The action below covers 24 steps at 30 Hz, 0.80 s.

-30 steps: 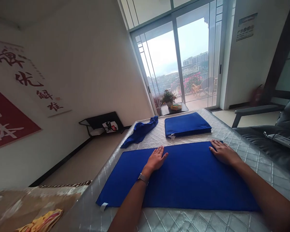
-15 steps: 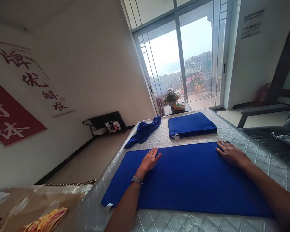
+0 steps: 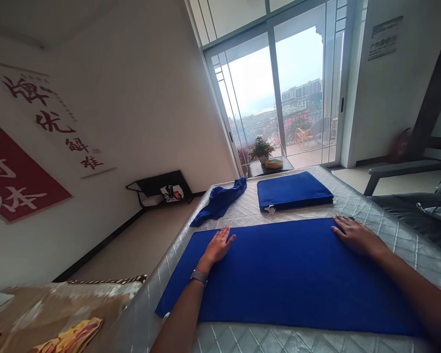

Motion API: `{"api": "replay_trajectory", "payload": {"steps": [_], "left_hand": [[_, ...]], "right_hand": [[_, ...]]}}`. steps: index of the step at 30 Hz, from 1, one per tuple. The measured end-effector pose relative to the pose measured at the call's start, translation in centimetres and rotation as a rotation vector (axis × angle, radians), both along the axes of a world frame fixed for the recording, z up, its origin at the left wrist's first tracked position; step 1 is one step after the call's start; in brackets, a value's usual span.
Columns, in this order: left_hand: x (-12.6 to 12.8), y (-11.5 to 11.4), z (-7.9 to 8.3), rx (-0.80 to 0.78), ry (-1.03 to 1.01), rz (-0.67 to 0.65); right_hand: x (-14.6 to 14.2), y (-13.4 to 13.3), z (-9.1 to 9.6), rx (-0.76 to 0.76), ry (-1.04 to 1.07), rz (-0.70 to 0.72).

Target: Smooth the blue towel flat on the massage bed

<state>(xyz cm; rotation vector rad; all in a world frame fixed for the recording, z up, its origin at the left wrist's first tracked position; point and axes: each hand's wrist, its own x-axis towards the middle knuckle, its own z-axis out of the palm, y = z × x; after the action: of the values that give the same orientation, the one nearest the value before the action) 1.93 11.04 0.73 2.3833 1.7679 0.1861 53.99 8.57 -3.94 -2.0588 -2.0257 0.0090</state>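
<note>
A blue cloth [image 3: 279, 274], perhaps a towel, lies spread flat across the silver quilted mattress [image 3: 238, 215]. My left hand [image 3: 218, 245] rests flat on its far edge, left of the middle, fingers stretched out. Near the far right corner, my right hand [image 3: 356, 235] presses flat on the same cloth with extended fingers. Beyond it sits a neat stack of folded blue cloths [image 3: 294, 190] with a white tag at its front. A crumpled blue cloth [image 3: 220, 200] lies at the mattress's far left. My left forearm partly covers a white tag at the near left corner.
A small dark table [image 3: 287, 165] with a potted plant [image 3: 260, 148] stands past the mattress, before a sliding glass door [image 3: 297, 88]. To the right is a dark armchair [image 3: 407, 196]. Brown sheeting [image 3: 33, 314] with a yellow cloth [image 3: 71, 337] lies at lower left.
My left hand has slid left along the cloth's far edge, its forearm now covering more of the corner tag. My right hand stays at the right corner. The view has shifted slightly.
</note>
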Motion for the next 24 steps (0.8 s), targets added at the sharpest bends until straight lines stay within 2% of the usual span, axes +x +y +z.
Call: {"api": "replay_trajectory", "payload": {"steps": [9, 16, 24], "left_hand": [[-4.2, 0.4, -0.3, -0.023, 0.019, 0.057], [-7.5, 0.9, -0.6, 0.009, 0.044, 0.112], [-11.1, 1.5, -1.0, 0.018, 0.053, 0.259]], "right_hand": [[-0.4, -0.5, 1.1, -0.036, 0.027, -0.011], [-0.6, -0.9, 1.9, -0.076, -0.045, 0.007], [-0.1, -0.7, 1.3, -0.048, -0.035, 0.008]]}}
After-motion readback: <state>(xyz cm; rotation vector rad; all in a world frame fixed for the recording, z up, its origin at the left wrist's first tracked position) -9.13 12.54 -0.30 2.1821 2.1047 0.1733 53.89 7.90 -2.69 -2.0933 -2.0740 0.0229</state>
